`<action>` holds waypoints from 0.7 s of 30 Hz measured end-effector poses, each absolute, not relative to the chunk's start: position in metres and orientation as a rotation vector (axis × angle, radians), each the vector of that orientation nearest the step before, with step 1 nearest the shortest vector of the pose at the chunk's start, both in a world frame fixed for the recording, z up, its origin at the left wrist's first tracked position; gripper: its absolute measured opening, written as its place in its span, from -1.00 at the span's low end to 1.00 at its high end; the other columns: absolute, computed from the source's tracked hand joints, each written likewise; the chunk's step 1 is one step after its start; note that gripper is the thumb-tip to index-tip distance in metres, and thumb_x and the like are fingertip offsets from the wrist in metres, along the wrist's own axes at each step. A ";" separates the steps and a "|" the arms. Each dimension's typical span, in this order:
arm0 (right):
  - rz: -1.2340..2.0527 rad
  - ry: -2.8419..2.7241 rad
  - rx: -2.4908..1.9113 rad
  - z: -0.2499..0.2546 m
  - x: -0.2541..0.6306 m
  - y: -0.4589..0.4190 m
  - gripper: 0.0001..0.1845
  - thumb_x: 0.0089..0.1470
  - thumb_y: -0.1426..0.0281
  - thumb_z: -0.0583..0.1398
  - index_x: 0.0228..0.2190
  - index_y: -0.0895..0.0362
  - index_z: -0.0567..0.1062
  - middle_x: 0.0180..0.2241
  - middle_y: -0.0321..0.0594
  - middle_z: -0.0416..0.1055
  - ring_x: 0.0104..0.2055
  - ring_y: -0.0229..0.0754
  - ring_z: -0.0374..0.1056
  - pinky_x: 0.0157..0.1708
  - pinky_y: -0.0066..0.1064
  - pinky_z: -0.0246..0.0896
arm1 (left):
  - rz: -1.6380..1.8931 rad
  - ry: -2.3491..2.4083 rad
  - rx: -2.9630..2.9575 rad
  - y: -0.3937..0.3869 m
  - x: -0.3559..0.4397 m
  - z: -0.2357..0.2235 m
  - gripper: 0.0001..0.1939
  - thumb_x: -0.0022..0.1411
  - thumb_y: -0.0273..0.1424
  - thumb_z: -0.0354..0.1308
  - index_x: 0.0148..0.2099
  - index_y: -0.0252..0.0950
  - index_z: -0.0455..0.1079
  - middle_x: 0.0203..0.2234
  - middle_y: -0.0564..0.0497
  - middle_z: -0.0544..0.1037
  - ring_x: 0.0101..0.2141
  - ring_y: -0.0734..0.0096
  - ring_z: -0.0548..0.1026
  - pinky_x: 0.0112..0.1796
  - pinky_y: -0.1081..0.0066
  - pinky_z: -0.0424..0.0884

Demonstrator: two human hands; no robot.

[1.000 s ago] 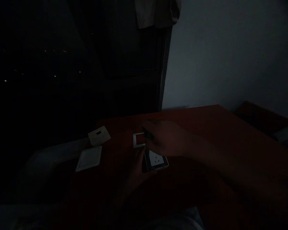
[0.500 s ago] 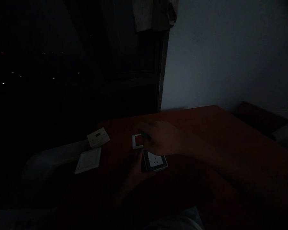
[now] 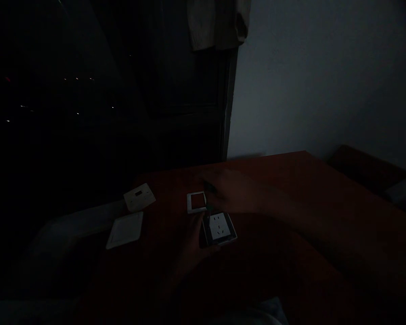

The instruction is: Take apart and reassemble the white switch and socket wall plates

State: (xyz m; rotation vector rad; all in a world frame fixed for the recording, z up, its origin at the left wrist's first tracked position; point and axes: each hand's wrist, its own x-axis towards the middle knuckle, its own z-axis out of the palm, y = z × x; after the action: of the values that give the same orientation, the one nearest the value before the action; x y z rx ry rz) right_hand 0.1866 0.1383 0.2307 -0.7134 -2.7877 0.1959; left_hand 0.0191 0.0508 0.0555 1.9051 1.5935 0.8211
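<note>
Two hands work on the red desk: the left hand grips the socket between thumb and fingers, toward the desk's left edge; the right hand closes around a green-handled screwdriver, its shaft over the socket's left side. The white frame lies just beyond, nearer the desk's far edge.

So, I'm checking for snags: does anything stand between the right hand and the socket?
Only the screwdriver in the right hand, reaching down to the socket. The white frame lies beyond, out of the way.
</note>
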 end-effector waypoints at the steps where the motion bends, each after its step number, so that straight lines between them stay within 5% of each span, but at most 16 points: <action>1: 0.188 -2.783 -0.724 0.230 0.187 0.139 -0.61 0.16 0.37 0.07 0.02 0.18 0.28 -0.18 -0.10 0.48 -0.30 -0.15 0.41 -0.44 -0.42 0.09 | 0.826 1.589 1.900 0.050 0.019 0.054 -0.08 -0.01 -0.17 0.35 0.32 -0.16 0.00 0.25 -0.19 0.15 0.22 -0.08 0.13 0.14 -0.01 0.15; 6: -0.143 -2.797 -0.897 0.230 0.186 0.137 -0.57 0.24 0.13 -0.02 -0.06 0.19 0.33 -0.36 -0.08 0.51 -0.45 -0.12 0.39 -0.54 -0.40 -0.05 | 0.825 1.593 1.877 0.049 0.018 0.050 -0.07 -0.02 -0.20 0.36 0.33 -0.13 -0.01 0.26 -0.16 0.15 0.22 -0.06 0.14 0.15 0.00 0.15; 12: 0.183 -2.801 -0.662 0.234 0.190 0.132 -0.64 0.16 0.41 0.04 0.00 0.21 0.30 -0.13 -0.06 0.43 -0.28 -0.17 0.38 -0.44 -0.41 0.06 | 0.855 1.580 1.954 0.050 0.016 0.050 -0.13 0.03 -0.16 0.33 0.31 -0.15 0.03 0.22 -0.16 0.21 0.19 -0.05 0.18 0.13 0.01 0.17; 17: 0.056 -2.776 -0.792 0.231 0.187 0.132 -0.63 0.24 0.22 0.00 -0.05 0.19 0.34 -0.23 -0.08 0.48 -0.36 -0.13 0.39 -0.49 -0.39 0.01 | 0.844 1.606 2.007 0.049 0.017 0.055 -0.17 0.05 -0.17 0.32 0.30 -0.11 0.06 0.23 -0.12 0.20 0.20 -0.05 0.16 0.15 -0.01 0.13; 21: 0.148 -2.753 -0.739 0.229 0.184 0.132 -0.64 0.16 0.36 0.05 -0.01 0.19 0.31 -0.12 -0.06 0.43 -0.26 -0.13 0.39 -0.44 -0.38 0.11 | 0.834 1.608 2.028 0.049 0.019 0.059 -0.18 0.06 -0.18 0.31 0.30 -0.13 0.05 0.21 -0.14 0.21 0.20 -0.04 0.17 0.14 0.00 0.15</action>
State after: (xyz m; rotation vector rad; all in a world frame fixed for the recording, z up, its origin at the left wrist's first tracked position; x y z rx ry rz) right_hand 0.1839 0.1322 0.2286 -0.7387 -2.7528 0.1482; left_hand 0.0187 0.0491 0.0590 2.0283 1.6078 0.8343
